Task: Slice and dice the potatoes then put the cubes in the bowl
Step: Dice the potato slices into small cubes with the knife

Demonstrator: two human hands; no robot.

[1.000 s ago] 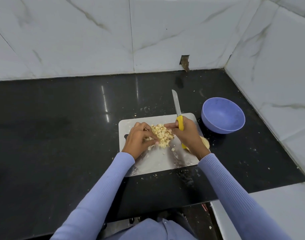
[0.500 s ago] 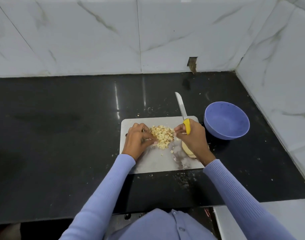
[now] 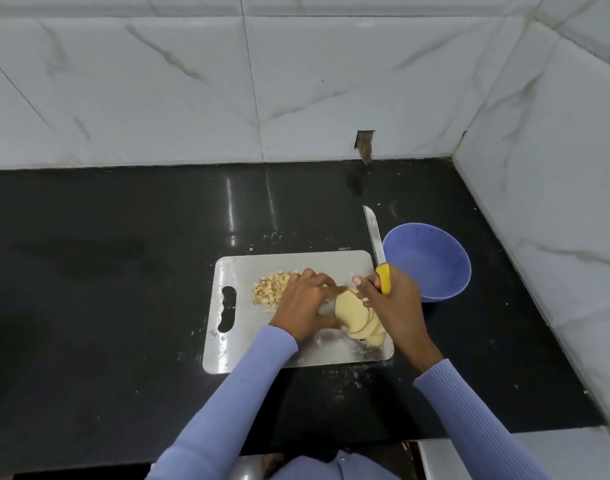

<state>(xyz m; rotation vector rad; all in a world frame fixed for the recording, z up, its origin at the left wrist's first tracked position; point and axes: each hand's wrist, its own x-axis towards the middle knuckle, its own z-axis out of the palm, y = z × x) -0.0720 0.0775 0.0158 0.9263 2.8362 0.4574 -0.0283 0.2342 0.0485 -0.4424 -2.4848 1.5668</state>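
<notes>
Since half a second ago, the left hand [image 3: 305, 304] has left the diced cubes [image 3: 269, 292] and now reaches right to the potato slices [image 3: 354, 313], while the cubes lie uncovered in a small heap on the left half of the cutting board [image 3: 248, 344].

That hand lies over the slices with fingers curved around their left edge, touching them. The right hand [image 3: 393, 308] grips the yellow handle of the knife [image 3: 378, 252], its free fingertips resting on the slices from the right. The knife's long axis runs almost straight away from the person, blade tip pointing toward the back wall and leaning slightly left, out past the board's far edge.

Overlapping slices fan diagonally toward the board's near right corner. The purple bowl [image 3: 431, 265] sits on the black counter [image 3: 106, 306] just right of the board.
</notes>
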